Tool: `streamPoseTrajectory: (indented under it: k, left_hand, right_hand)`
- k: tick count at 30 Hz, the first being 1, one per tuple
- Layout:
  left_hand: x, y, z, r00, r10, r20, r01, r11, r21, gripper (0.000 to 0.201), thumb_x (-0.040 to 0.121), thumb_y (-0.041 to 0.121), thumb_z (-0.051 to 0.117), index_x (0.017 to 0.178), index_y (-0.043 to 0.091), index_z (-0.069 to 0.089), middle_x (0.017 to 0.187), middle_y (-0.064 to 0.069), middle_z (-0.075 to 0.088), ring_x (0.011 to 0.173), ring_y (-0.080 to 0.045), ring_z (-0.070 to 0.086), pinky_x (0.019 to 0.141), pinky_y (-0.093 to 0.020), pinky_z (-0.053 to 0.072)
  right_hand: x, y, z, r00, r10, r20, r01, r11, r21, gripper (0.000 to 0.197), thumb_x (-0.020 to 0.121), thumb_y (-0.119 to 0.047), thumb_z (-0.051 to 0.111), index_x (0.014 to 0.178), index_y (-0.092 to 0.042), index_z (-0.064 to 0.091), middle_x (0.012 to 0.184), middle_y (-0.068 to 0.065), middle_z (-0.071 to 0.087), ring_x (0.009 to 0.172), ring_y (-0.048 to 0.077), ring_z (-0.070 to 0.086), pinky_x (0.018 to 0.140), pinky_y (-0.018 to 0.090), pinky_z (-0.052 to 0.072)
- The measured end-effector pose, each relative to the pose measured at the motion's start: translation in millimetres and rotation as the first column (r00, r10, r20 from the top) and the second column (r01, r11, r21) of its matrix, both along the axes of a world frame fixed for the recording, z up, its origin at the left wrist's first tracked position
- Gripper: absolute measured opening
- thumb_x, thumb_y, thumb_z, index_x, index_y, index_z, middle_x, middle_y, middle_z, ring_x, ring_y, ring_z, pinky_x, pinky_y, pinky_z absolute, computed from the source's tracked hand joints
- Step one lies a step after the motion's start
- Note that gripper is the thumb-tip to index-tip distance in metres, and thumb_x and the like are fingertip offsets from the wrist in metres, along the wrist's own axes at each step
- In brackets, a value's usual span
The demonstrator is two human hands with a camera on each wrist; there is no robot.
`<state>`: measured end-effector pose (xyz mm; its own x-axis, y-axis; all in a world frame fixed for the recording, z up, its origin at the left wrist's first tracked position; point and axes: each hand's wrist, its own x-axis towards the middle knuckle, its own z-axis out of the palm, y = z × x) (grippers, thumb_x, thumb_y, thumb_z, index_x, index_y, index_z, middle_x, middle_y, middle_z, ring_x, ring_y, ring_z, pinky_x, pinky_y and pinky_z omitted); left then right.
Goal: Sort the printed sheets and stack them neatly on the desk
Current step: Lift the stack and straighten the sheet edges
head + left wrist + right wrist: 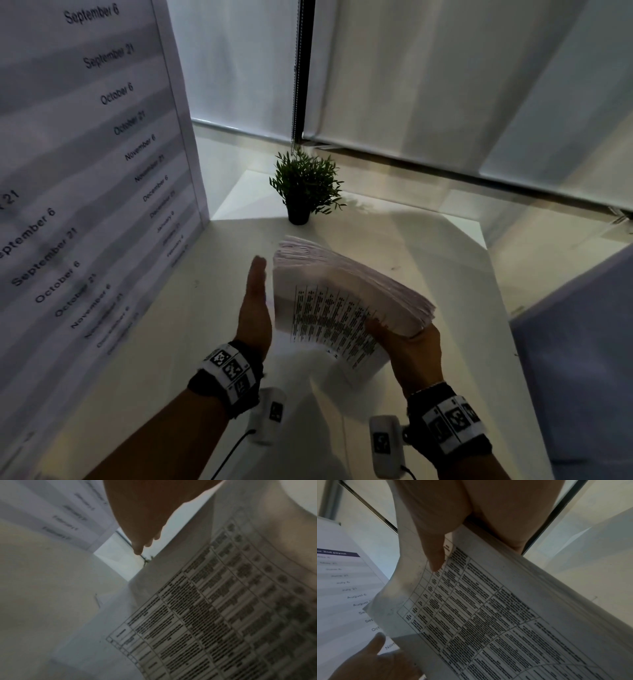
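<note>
A thick stack of printed sheets (346,291) with a table of dark text stands tilted on the white desk (428,246). My right hand (407,342) grips its near right corner, thumb on the printed face (435,555) and fingers behind. My left hand (255,301) is held flat and upright, fingers straight, right beside the stack's left edge; whether it touches is unclear. In the left wrist view the straight fingers (142,536) point forward next to the printed sheets (223,608). The right wrist view shows the left hand (375,660) low at the stack's (488,615) edge.
A large printed sheet with dates (85,171) fills the left, close to the camera. A small potted plant (305,185) stands on the desk behind the stack. Window blinds (445,85) hang beyond. The desk's right edge (496,291) drops off beside a pale object (582,342).
</note>
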<state>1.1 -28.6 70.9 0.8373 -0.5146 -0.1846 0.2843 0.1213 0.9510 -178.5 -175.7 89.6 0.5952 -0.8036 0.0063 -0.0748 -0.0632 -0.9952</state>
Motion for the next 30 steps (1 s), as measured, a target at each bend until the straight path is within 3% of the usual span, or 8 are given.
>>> streamPoseTrajectory:
  k: [5, 8, 14, 18, 21, 24, 26, 30]
  left_hand:
    - [-9.6, 0.8, 2.1, 0.992, -0.093, -0.081, 0.093, 0.996, 0.001, 0.051, 0.095, 0.064, 0.01, 0.114, 0.043, 0.053, 0.117, 0.017, 0.06, 0.119, -0.007, 0.053, 0.099, -0.024, 0.038]
    - [-20.1, 6.6, 9.1, 0.981, -0.194, -0.008, 0.193, 0.978, -0.076, 0.07, 0.068, 0.089, 0.036, 0.113, 0.037, 0.052, 0.095, 0.027, 0.072, 0.104, 0.005, 0.064, 0.081, -0.014, 0.051]
    - [-0.2, 4.7, 21.7, 0.884, -0.25, 0.395, 0.267, 0.964, 0.012, 0.084, 0.083, 0.053, 0.061, 0.149, 0.02, 0.021, 0.135, 0.011, 0.053, 0.121, 0.002, 0.054, 0.092, -0.021, 0.053]
    - [15.4, 1.1, 27.4, 0.819, -0.305, 0.485, 0.215, 0.948, 0.233, 0.05, 0.087, 0.032, 0.061, 0.134, 0.029, 0.044, 0.119, 0.029, 0.058, 0.108, 0.015, 0.056, 0.094, -0.017, 0.051]
    - [12.9, 3.0, 28.5, 0.798, -0.266, 0.541, 0.151, 0.957, 0.247, 0.029, 0.09, 0.028, 0.063, 0.113, 0.045, 0.056, 0.104, 0.04, 0.063, 0.101, 0.017, 0.059, 0.082, -0.004, 0.047]
    - [6.5, 6.1, 24.5, 0.838, -0.262, 0.479, 0.187, 0.962, 0.199, 0.021, 0.087, 0.02, 0.068, 0.101, 0.035, 0.063, 0.097, 0.023, 0.07, 0.093, 0.002, 0.067, 0.076, -0.016, 0.052]
    - [0.4, 7.2, 30.9, 0.824, -0.256, 0.505, 0.198, 0.966, 0.166, 0.02, 0.084, 0.032, 0.07, 0.097, 0.021, 0.06, 0.093, 0.006, 0.069, 0.084, -0.006, 0.067, 0.07, -0.022, 0.052]
    - [-9.0, -1.7, 50.0, 0.827, -0.129, 0.548, 0.168, 0.986, -0.021, 0.036, 0.086, 0.032, 0.062, 0.111, 0.009, 0.05, 0.101, -0.01, 0.069, 0.087, -0.018, 0.068, 0.066, -0.021, 0.054]
  right_hand:
    - [0.6, -2.1, -2.4, 1.0, -0.005, 0.011, 0.005, 1.0, -0.005, 0.05, 0.067, -0.009, 0.086, 0.095, -0.043, 0.064, 0.088, -0.02, 0.073, 0.085, -0.003, 0.069, 0.07, 0.018, 0.056]
    - [2.6, -1.1, -3.0, 1.0, -0.025, 0.008, 0.025, 1.0, -0.008, 0.047, 0.069, -0.014, 0.085, 0.097, -0.044, 0.063, 0.097, -0.017, 0.07, 0.092, 0.002, 0.067, 0.08, 0.029, 0.056]
    - [2.2, -4.0, 0.4, 1.0, -0.023, 0.011, 0.023, 0.999, -0.025, 0.036, 0.073, -0.014, 0.082, 0.09, -0.043, 0.068, 0.088, -0.019, 0.074, 0.086, -0.002, 0.07, 0.082, 0.032, 0.056]
    - [0.9, -9.3, 10.3, 0.999, 0.026, -0.027, -0.027, 0.998, -0.051, 0.037, 0.075, -0.013, 0.08, 0.083, -0.048, 0.072, 0.089, -0.02, 0.074, 0.086, -0.001, 0.069, 0.082, 0.031, 0.055]
    - [-3.4, -12.2, 18.1, 0.999, 0.025, 0.02, -0.023, 0.997, -0.076, 0.037, 0.076, -0.006, 0.078, 0.085, -0.042, 0.072, 0.088, -0.022, 0.074, 0.084, -0.002, 0.069, 0.075, 0.021, 0.055]
    - [-8.0, -10.5, 21.9, 0.999, 0.002, 0.053, 0.001, 0.998, -0.063, 0.037, 0.073, -0.003, 0.079, 0.089, -0.035, 0.074, 0.088, -0.016, 0.075, 0.084, 0.003, 0.071, 0.069, 0.017, 0.055]
    - [-9.4, -9.6, 29.0, 0.993, -0.034, 0.117, 0.042, 0.997, -0.064, 0.038, 0.069, -0.001, 0.081, 0.101, -0.017, 0.07, 0.09, -0.007, 0.076, 0.083, 0.007, 0.071, 0.068, 0.017, 0.055]
    - [-0.6, -10.9, 44.5, 0.966, -0.096, 0.242, 0.127, 0.985, -0.117, 0.035, 0.075, -0.005, 0.077, 0.106, -0.013, 0.063, 0.091, 0.003, 0.072, 0.082, 0.012, 0.069, 0.07, 0.017, 0.054]
